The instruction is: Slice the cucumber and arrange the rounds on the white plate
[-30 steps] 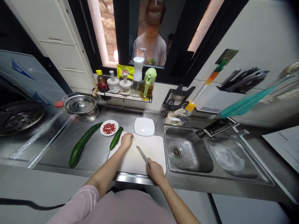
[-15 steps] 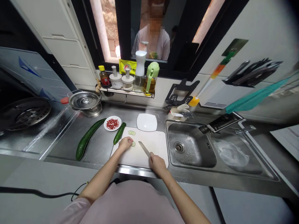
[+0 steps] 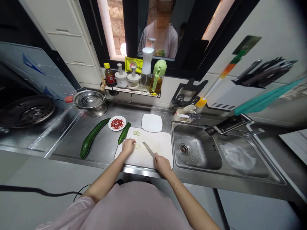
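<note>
My right hand (image 3: 162, 163) is closed round the handle of a knife (image 3: 149, 150), whose blade points up and left over the white cutting board (image 3: 153, 159). At the board's left side is my left hand (image 3: 129, 146), fingers bent together beside a single cucumber slice (image 3: 137, 146); whether they pinch something is too small to tell. Several overlapping slices (image 3: 136, 133) lie near the board's top edge. A short piece of cucumber (image 3: 124, 133) rests across the upper left corner of the board, and a long cucumber (image 3: 92, 140) lies on the counter further left.
Behind the board are a plate of red chopped pieces (image 3: 117, 123) and a white square plate (image 3: 152, 123). A lidded steel pot (image 3: 91, 100) stands back left. The sink (image 3: 196, 147) is at the right, below a faucet (image 3: 230, 124). A condiment rack (image 3: 131, 90) hangs behind.
The camera view has shifted slightly, moving the counter items a little up in the picture. My left fingers sit slightly left of the single slice, which shows more fully now. The knife is still held.
</note>
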Available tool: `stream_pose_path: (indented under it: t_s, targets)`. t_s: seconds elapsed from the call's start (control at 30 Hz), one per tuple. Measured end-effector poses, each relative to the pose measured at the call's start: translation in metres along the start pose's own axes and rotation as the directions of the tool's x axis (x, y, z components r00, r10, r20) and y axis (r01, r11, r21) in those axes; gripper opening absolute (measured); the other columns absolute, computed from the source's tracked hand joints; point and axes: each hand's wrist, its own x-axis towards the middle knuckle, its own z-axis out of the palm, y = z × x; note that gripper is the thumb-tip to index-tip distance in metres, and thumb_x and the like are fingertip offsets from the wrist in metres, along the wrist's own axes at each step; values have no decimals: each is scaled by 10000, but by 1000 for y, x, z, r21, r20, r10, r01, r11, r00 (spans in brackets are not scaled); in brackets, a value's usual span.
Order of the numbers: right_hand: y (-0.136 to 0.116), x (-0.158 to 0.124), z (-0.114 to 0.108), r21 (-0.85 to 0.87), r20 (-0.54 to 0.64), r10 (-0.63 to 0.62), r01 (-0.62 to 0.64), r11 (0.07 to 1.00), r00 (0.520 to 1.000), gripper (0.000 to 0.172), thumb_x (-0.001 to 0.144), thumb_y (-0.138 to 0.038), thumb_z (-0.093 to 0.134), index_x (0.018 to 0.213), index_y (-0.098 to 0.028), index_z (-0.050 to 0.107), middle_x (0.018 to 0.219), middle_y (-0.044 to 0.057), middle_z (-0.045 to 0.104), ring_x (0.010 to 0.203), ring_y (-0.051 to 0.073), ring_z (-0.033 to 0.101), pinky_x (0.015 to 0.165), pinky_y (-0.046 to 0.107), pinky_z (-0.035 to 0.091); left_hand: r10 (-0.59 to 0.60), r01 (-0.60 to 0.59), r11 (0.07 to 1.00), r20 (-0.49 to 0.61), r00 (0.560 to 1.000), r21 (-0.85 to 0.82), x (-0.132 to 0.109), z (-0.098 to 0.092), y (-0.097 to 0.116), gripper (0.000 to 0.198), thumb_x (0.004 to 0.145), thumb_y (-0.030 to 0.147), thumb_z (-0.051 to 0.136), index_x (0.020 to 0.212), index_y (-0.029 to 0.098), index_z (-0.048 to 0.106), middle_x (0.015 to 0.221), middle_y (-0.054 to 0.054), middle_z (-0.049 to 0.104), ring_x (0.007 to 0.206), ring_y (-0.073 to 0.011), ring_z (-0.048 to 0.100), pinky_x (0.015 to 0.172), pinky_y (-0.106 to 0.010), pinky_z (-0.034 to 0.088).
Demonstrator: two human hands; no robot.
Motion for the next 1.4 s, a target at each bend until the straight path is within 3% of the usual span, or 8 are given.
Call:
stream_pose_path:
  t_s: [0.73, 1.4]
  targets:
    - [-19, 0, -6, -76, 46, -151, 154, 985, 987, 251, 921, -165, 344, 1118, -187, 497, 990, 114, 690, 931, 228, 651, 720, 287, 383, -81, 81, 996, 6, 997, 24, 6, 2, -3, 228, 758, 201, 625, 943, 286, 727, 935, 2, 724, 998, -207, 593, 888, -302, 416]
    - [-24, 2, -5, -77, 57, -142, 146, 986, 988, 254, 911, -137, 351, 1117, -179, 493, 967, 121, 686, 915, 232, 654, 725, 298, 392, -67, 67, 997, 8, 998, 26, 6, 2, -4, 208, 775, 217, 620, 943, 282, 724, 943, -6, 723, 1010, -208, 591, 906, -314, 411]
